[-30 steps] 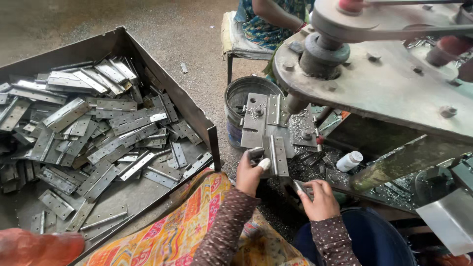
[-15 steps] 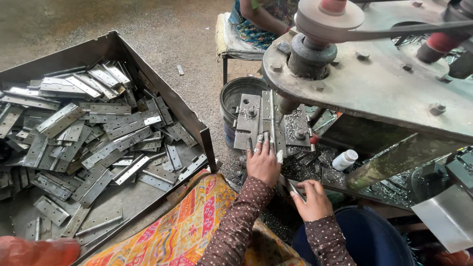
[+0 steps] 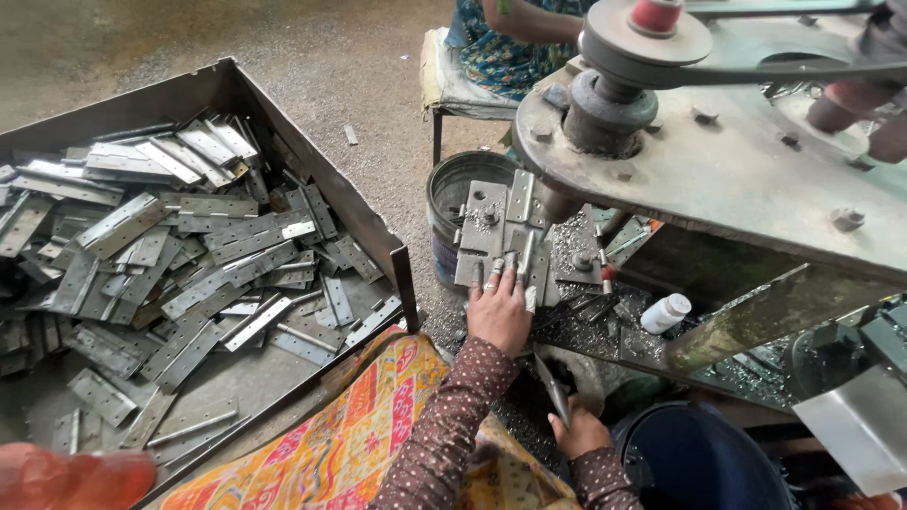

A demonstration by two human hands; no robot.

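Now that my left hand (image 3: 498, 316) has moved up from the loose pieces onto the drill's work plate (image 3: 491, 231), I see its fingers (image 3: 493, 276) spread flat, pressing a narrow hinge strip (image 3: 527, 260) against the fixture below the spindle (image 3: 559, 203). A second ago that hand was curled lower down; I judge the piece is now seated for drilling. My right hand (image 3: 578, 434) has dropped nearer my lap, fingers pinching another flat metal strip (image 3: 553, 387) that stands on edge. The steel bin (image 3: 312, 179) of hinge blanks sits to my left, and a small white bottle (image 3: 665, 314) stands amid the swarf.
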